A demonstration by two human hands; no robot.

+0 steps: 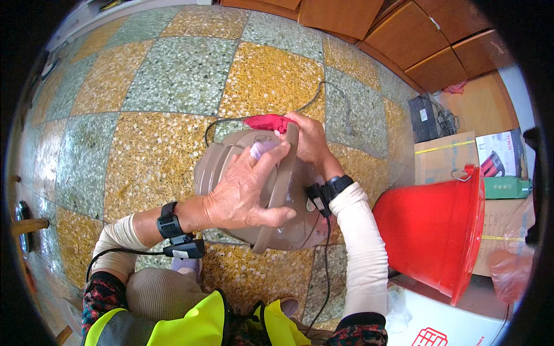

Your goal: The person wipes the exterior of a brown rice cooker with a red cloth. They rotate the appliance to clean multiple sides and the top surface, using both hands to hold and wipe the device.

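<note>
A brown plastic appliance (pixel 249 235) with a raised carrying handle (pixel 277 188) stands on the floor before me. My left hand (pixel 246 190) lies over its top with spread fingers, the index fingertip at the handle. Between that hand and the handle shows a small lilac part (pixel 262 149), partly covered. At the handle's far end, my right hand (pixel 307 136) grips a red cloth (pixel 268 122) against it. The fingers of this hand are partly hidden behind the handle.
A dark power cord (pixel 309 101) trails over the tiled floor (pixel 181 73) beyond the appliance. To the right stand a red plastic bucket (pixel 428 229), cardboard boxes (pixel 446 151) and a white carton (pixel 446 315). Wooden cabinets (pixel 407 39) line the far side. Cables hang from both wrist devices.
</note>
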